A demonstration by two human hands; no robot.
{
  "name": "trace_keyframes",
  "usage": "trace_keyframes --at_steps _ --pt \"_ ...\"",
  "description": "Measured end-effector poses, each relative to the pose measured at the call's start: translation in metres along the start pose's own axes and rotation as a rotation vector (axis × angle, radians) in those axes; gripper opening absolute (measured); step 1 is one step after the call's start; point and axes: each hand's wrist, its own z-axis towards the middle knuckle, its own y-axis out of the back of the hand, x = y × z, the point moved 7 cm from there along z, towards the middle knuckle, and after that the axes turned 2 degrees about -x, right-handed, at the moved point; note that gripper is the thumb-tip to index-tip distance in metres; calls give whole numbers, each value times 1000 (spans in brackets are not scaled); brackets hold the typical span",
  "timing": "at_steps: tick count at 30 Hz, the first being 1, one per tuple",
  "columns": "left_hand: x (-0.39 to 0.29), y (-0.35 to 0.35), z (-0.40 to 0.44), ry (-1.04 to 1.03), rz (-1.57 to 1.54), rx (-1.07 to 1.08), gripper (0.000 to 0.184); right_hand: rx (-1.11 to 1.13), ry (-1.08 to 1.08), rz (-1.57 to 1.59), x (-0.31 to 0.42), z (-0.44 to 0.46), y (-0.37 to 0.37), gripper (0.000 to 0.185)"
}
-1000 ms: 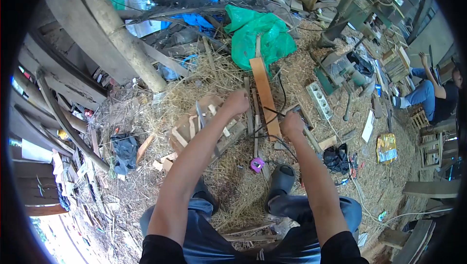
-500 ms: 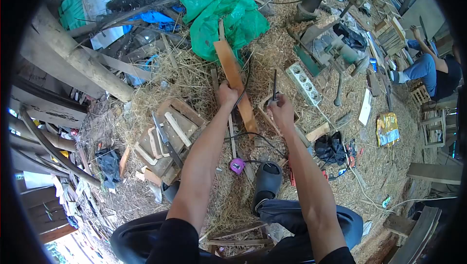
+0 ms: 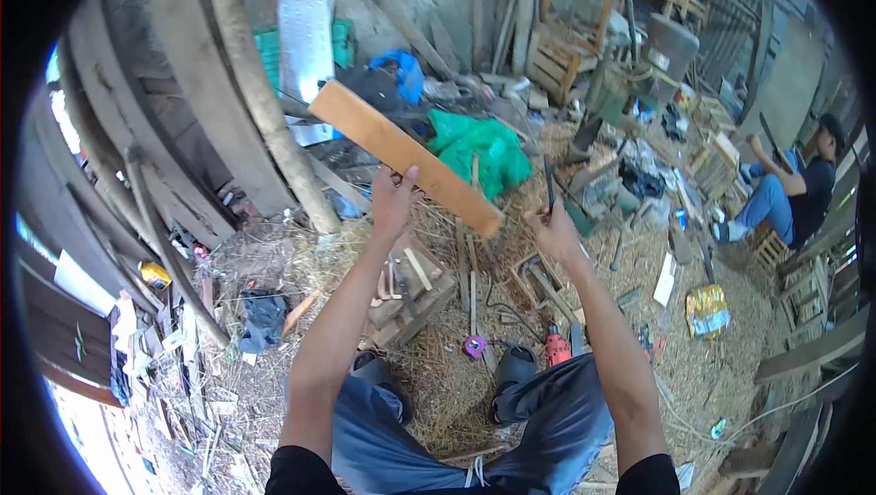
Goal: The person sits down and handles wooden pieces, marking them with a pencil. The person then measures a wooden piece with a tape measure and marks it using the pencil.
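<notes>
Ground (image 3: 447,408): strewn with straw, shavings and wood scraps across the whole work area.
Wooden planks (image 3: 151,121): tall, leaning along the left side beside a round pole (image 3: 246,84).
Other person (image 3: 810,187): seated at the far right in a dark top and blue trousers, well apart from the work.
Green sheet (image 3: 500,156): crumpled on the ground ahead.
Wooden board (image 3: 424,164): long, flat and orange-brown, held up off the ground in front of the wearer; it slants, its far end up to the left and its other end down to the right, near the right hand (image 3: 557,233) but apart from it.
Wooden block (image 3: 415,318): low on the ground, below the raised board, with pale strips (image 3: 418,269) lying on top.
Yellow packet (image 3: 707,310): on the ground to the right.
Hands: the left hand (image 3: 395,198) grips the board by its lower edge, thumb across the face; the right is closed round a dark thin tool (image 3: 550,187).
Red power tool (image 3: 558,347): on the ground beside the wearer's right foot.
Dark thin tool: points upward from the fist, clear of the board.
Purple tape measure (image 3: 474,346): on the straw between block and right foot.
</notes>
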Motion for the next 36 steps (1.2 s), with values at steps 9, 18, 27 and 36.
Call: trace_keyframes --at_steps 9,18,27,36 --pt "-99 103 -62 79 -453 -86 30 224 240 721 162 -52 -25 39" --pt "-52 228 -71 86 -695 -378 27 261 93 676 106 -20 -68 40" --pt "-48 231 -78 271 -300 -274 27 142 71 676 62 25 -76 45" --pt "35 181 -22 296 -555 -268 34 248 -160 388 18 20 -48 51"
